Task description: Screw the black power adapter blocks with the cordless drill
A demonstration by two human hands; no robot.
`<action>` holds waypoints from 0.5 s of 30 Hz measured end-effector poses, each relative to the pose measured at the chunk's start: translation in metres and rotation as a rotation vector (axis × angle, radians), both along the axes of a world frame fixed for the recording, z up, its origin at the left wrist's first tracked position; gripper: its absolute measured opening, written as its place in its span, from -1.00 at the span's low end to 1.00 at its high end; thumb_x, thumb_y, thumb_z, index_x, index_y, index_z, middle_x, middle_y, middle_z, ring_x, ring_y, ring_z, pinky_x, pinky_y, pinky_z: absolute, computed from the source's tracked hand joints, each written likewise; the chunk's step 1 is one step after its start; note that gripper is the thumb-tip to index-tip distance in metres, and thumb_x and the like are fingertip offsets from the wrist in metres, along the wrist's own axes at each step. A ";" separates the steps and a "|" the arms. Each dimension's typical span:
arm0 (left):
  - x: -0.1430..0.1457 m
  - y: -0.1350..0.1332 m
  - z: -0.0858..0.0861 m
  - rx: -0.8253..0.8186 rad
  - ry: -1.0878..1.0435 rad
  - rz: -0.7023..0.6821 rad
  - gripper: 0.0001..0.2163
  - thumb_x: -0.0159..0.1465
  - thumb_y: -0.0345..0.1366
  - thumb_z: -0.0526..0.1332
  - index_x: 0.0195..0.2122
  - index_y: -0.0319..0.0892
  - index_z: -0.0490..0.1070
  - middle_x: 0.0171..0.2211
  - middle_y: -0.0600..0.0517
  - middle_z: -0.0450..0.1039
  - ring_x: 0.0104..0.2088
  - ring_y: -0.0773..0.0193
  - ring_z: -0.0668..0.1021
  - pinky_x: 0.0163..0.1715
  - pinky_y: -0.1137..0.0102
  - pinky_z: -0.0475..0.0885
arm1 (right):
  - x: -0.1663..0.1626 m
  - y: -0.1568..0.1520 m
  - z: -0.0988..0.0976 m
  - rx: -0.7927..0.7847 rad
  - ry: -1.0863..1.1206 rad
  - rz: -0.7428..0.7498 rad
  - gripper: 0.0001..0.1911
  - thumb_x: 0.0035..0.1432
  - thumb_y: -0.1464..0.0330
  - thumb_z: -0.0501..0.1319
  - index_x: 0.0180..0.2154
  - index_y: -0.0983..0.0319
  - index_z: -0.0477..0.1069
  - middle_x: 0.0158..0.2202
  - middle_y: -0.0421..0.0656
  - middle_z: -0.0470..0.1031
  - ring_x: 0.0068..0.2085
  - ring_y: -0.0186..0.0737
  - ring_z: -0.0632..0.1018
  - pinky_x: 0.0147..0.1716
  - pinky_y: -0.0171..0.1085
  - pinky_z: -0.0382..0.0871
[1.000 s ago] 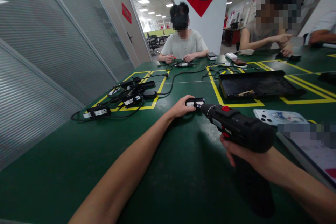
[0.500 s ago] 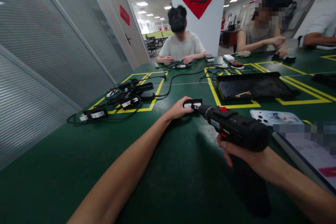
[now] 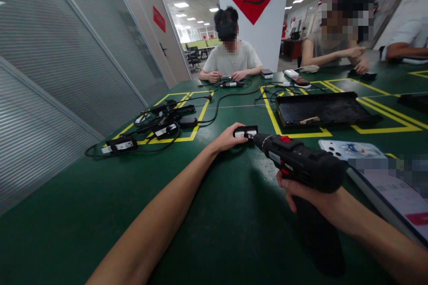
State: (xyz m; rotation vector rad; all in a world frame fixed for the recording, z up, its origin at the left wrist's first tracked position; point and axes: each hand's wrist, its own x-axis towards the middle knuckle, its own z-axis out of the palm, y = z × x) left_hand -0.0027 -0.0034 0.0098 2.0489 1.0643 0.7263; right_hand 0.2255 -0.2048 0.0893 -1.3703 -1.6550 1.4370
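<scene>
Almost nothing has moved since half a second ago: drill (image 3: 302, 161) and block (image 3: 246, 132) stay lined up.
Block sits on the tabletop (image 3: 207, 213), its left end gripped by the left hand (image 3: 230, 137); the drill's tip is at its right end, contact too small to tell. The right hand (image 3: 312, 190) is wrapped round the drill's handle. Such steadiness suggests work held to one spot. Farther out: phone (image 3: 351, 148) and tray (image 3: 314, 110) rightward, cables (image 3: 163, 118) leftward.
</scene>
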 end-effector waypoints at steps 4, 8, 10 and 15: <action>-0.001 0.001 -0.001 -0.019 -0.018 -0.016 -0.49 0.00 -0.14 0.27 -0.02 -0.19 0.26 -0.23 0.02 0.38 -0.28 0.29 0.43 -0.23 0.40 0.35 | -0.001 0.000 0.001 0.002 0.014 0.002 -0.82 0.23 0.23 0.09 -0.26 0.21 0.33 -0.55 -0.26 0.42 -0.44 -0.25 0.44 -0.29 -0.18 0.27; -0.001 0.001 -0.001 -0.035 -0.025 -0.019 -0.50 0.01 -0.16 0.26 -0.02 -0.19 0.25 -0.24 0.02 0.38 -0.29 0.29 0.43 -0.24 0.39 0.35 | 0.001 -0.002 -0.005 -0.012 0.027 -0.021 -0.81 0.22 0.21 0.09 -0.28 0.20 0.34 -0.55 -0.26 0.43 -0.43 -0.25 0.44 -0.33 -0.20 0.27; 0.000 0.002 -0.001 -0.043 -0.017 -0.014 -0.50 0.02 -0.16 0.25 -0.01 -0.19 0.25 -0.25 0.03 0.39 -0.29 0.29 0.43 -0.25 0.39 0.36 | 0.002 -0.002 -0.009 -0.013 0.027 -0.029 -0.80 0.22 0.20 0.10 -0.27 0.19 0.35 -0.54 -0.25 0.43 -0.43 -0.25 0.45 -0.34 -0.21 0.27; 0.000 0.003 0.000 -0.051 -0.009 -0.006 -0.49 0.01 -0.15 0.24 0.00 -0.19 0.25 -0.21 0.02 0.39 -0.26 0.27 0.44 -0.23 0.38 0.36 | 0.003 -0.002 -0.011 -0.011 0.031 -0.030 -0.79 0.21 0.20 0.11 -0.26 0.19 0.36 -0.55 -0.26 0.43 -0.44 -0.26 0.44 -0.35 -0.22 0.27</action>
